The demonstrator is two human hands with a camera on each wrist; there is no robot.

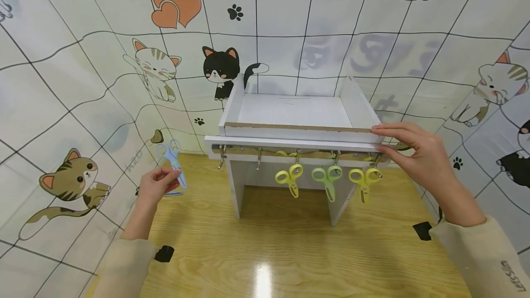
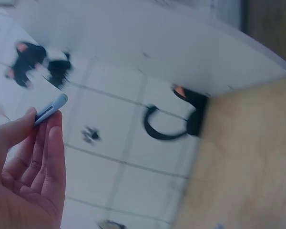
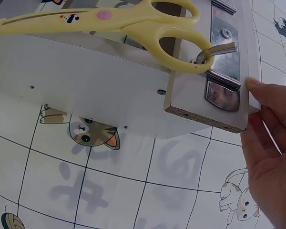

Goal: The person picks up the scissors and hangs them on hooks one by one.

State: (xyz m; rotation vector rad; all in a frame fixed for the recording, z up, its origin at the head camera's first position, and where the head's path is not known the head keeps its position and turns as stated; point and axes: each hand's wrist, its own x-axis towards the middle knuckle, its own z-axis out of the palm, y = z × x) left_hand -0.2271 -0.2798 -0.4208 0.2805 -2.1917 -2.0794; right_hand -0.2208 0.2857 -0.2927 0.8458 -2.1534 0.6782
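My left hand (image 1: 155, 185) pinches a pair of blue scissors (image 1: 170, 153) by the blade end, handle loops up, left of a small white shelf (image 1: 265, 141). The left wrist view shows only a pale blue end of the scissors (image 2: 52, 107) between thumb and fingers. My right hand (image 1: 420, 151) holds the shelf's right front corner, thumb on the front edge. From the metal hook rail (image 1: 277, 152) hang yellow scissors (image 1: 291, 180), green scissors (image 1: 328, 180) and another yellow pair (image 1: 364, 183). In the right wrist view, yellow scissors (image 3: 133, 24) hang by one loop beside the right hand (image 3: 271, 143).
Two bare hooks (image 1: 221, 156) are at the rail's left end. Below the left hand, a partly hidden blue object (image 1: 173, 193) lies on the wood-patterned floor (image 1: 285, 252). Cat-printed sheeting (image 1: 281, 8) surrounds the shelf. Black patches (image 1: 164, 254) mark the floor.
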